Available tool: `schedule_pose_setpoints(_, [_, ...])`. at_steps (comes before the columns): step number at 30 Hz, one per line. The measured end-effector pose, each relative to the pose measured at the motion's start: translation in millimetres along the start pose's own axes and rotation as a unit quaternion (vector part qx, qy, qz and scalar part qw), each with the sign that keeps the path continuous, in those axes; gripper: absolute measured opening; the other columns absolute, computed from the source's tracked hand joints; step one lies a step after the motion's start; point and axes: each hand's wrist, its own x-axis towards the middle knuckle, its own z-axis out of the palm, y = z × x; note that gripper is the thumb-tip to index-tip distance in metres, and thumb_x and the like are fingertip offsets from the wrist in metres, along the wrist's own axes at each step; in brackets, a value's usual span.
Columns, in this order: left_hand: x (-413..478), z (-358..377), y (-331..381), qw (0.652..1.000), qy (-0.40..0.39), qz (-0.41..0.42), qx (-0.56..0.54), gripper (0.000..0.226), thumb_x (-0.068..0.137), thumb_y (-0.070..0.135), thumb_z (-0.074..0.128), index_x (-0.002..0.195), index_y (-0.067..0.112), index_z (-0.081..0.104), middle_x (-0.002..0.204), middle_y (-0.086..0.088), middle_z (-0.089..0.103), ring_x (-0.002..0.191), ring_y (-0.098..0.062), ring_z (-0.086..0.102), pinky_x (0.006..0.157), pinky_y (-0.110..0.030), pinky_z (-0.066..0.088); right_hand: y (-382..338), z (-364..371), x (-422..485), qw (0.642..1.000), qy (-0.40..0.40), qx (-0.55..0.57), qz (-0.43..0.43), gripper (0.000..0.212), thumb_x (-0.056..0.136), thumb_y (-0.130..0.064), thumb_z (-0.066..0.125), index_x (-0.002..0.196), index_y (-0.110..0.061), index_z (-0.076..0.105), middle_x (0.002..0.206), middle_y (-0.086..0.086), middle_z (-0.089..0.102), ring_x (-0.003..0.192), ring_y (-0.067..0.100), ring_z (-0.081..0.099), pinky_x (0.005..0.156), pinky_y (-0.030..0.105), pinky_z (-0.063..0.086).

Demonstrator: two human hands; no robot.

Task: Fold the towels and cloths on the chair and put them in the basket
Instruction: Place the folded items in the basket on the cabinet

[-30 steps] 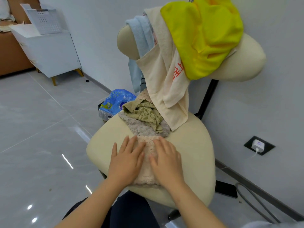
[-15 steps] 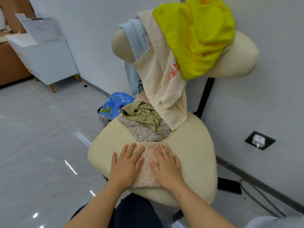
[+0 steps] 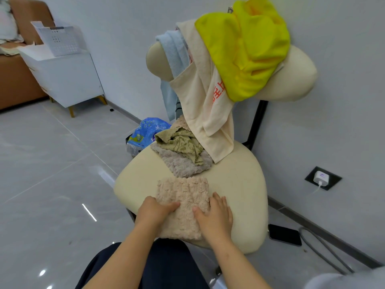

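on the front of the chair seat (image 3: 239, 184) lies a pink fluffy cloth (image 3: 183, 197), flat and already a neat rectangle. left hand (image 3: 154, 211) is at its edge, thumb on top, fingers hidden beneath; reads as a pinch. right hand (image 3: 217, 215) lies flat with straight fingers, pressing the opposite edge down.

judged step: mid-fold of this one cloth. next move probably carries the pinched edge across toward the flat hand; corners need matching, and the plush pile may spring back.

further back on the seat: grey fluffy cloth (image 3: 183, 165) under an olive cloth (image 3: 183, 142). above the seat, beige towel (image 3: 206, 101), blue towel (image 3: 175, 55) and yellow cloth (image 3: 243, 51) hang unfolded. white basket (image 3: 60, 40) sits well apart from the seat.
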Motion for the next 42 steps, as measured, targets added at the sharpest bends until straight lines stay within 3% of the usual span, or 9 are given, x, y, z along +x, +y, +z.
schedule_pose_setpoints(2, [-3.7, -0.7, -1.6, 0.998, -0.021, -0.011, -0.063, 0.054, 0.068, 0.034, 0.082, 0.105, 0.005, 0.055, 0.098, -0.009, 0.063, 0.087, -0.026, 0.062, 0.077, -0.039, 0.055, 0.3, -0.3, -3.6, 0.997, 0.014, 0.075, 0.013, 0.034, 0.087, -0.035, 0.059, 0.116, -0.019, 0.053, 0.137, 0.004, 0.048, 0.139, 0.023, 0.029, 0.112, 0.038, 0.026])
schedule_pose_setpoints(5, [-12.5, -4.5, 0.1, 0.987, -0.060, -0.006, -0.150, 0.052, 0.068, 0.023, 0.084, 0.110, 0.005, 0.058, 0.098, -0.010, 0.066, 0.086, -0.026, 0.064, 0.068, -0.035, 0.056, -3.3, -11.9, -9.5, 0.966, 0.003, 0.254, 0.057, 0.013, 0.082, -0.024, 0.067, 0.085, -0.022, 0.054, 0.097, 0.000, 0.064, 0.097, 0.021, 0.062, 0.087, 0.039, 0.050])
schedule_pose_setpoints(11, [-14.4, -28.8, 21.7, 0.972, -0.078, 0.035, -0.217, 0.051, 0.077, 0.030, 0.075, 0.116, 0.015, 0.045, 0.099, -0.006, 0.063, 0.078, -0.019, 0.064, 0.052, -0.026, 0.050, -25.4, -28.2, -3.1, 0.871, -0.069, 0.475, 0.108, 0.013, 0.087, -0.017, 0.065, 0.096, -0.018, 0.057, 0.097, 0.003, 0.068, 0.085, 0.014, 0.067, 0.067, 0.027, 0.056])
schedule_pose_setpoints(15, [12.3, -46.2, 40.9, 0.967, -0.080, 0.067, -0.231, 0.056, 0.089, 0.028, 0.063, 0.134, 0.039, 0.031, 0.084, 0.003, 0.064, 0.069, -0.013, 0.066, 0.054, -0.024, 0.049, -46.6, -23.4, 24.7, 0.862, -0.063, 0.484, 0.138, 0.015, 0.087, -0.021, 0.065, 0.100, -0.019, 0.057, 0.100, 0.000, 0.068, 0.088, 0.013, 0.067, 0.068, 0.026, 0.056])
schedule_pose_setpoints(18, [34.6, -67.2, 61.8, 0.975, -0.107, 0.066, -0.185, 0.041, 0.092, 0.029, 0.057, 0.123, 0.051, 0.039, 0.092, -0.004, 0.067, 0.073, -0.015, 0.066, 0.058, -0.026, 0.049, -75.2, -25.3, 49.4, 0.856, -0.043, 0.490, 0.157, 0.015, 0.087, -0.021, 0.065, 0.101, -0.022, 0.058, 0.100, -0.003, 0.067, 0.087, 0.011, 0.067, 0.066, 0.024, 0.055])
schedule_pose_setpoints(23, [35.0, -118.8, 105.6, 0.978, -0.146, 0.047, -0.141, 0.016, 0.092, 0.024, 0.057, 0.089, 0.037, 0.065, 0.102, 0.001, 0.062, 0.080, -0.017, 0.058, 0.061, -0.027, 0.046, -138.6, -56.2, 59.3, 0.848, -0.045, 0.496, 0.182, 0.017, 0.087, -0.017, 0.064, 0.093, -0.030, 0.056, 0.103, -0.004, 0.066, 0.092, 0.013, 0.066, 0.073, 0.029, 0.056])
schedule_pose_setpoints(32, [-11.3, -216.9, 208.2, 0.975, -0.128, -0.025, -0.182, 0.008, 0.085, 0.023, 0.067, 0.083, 0.028, 0.073, 0.101, -0.006, 0.069, 0.085, -0.022, 0.062, 0.076, -0.035, 0.050, -253.4, -143.5, 49.9, 0.844, -0.089, 0.485, 0.210, 0.020, 0.088, -0.015, 0.063, 0.106, -0.020, 0.058, 0.106, 0.001, 0.066, 0.095, 0.017, 0.065, 0.084, 0.035, 0.055])
schedule_pose_setpoints(37, [-12.9, -261.1, 247.8, 0.971, -0.146, -0.004, -0.191, 0.045, 0.052, 0.029, 0.076, 0.096, 0.034, 0.068, 0.106, 0.000, 0.063, 0.095, -0.021, 0.063, 0.074, -0.031, 0.051, -304.0, -162.4, 68.6, 0.854, -0.092, 0.471, 0.200, 0.018, 0.087, -0.016, 0.065, 0.104, -0.019, 0.059, 0.105, 0.004, 0.068, 0.095, 0.022, 0.066, 0.087, 0.042, 0.054])
schedule_pose_setpoints(42, [21.8, -305.0, 261.4, 0.968, -0.127, 0.001, -0.215, 0.047, 0.059, 0.017, 0.082, 0.100, 0.031, 0.067, 0.107, 0.001, 0.062, 0.096, -0.019, 0.061, 0.076, -0.029, 0.051, -356.9, -146.4, 97.1, 0.846, -0.126, 0.474, 0.210, 0.015, 0.088, -0.014, 0.063, 0.103, -0.014, 0.060, 0.098, 0.007, 0.069, 0.090, 0.024, 0.067, 0.085, 0.048, 0.055])
